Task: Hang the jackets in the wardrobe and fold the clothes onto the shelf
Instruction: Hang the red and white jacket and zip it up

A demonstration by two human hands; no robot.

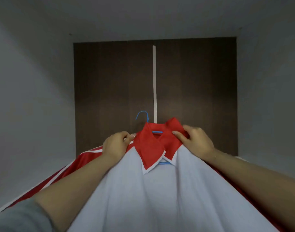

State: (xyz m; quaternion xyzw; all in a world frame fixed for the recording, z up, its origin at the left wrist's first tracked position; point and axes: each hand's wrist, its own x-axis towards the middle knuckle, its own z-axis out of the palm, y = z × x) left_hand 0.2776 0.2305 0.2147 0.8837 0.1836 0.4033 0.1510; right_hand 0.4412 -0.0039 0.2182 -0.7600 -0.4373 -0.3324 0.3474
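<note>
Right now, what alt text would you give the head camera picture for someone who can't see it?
Two bare hands hold up a red and white jacket on a blue hanger: the left hand grips the shoulder beside the red collar, and the right hand pinches the collar's other side. Behind stands a dark brown wardrobe back panel with a pale vertical strip, between grey walls.

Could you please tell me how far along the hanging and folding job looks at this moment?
Done: the blue hanger already sits inside the red and white jacket. In hand: the left hand and right hand pinch its shoulders by the red collar. Left: hooking it inside the wardrobe; no rail or folded clothes are visible.
</note>
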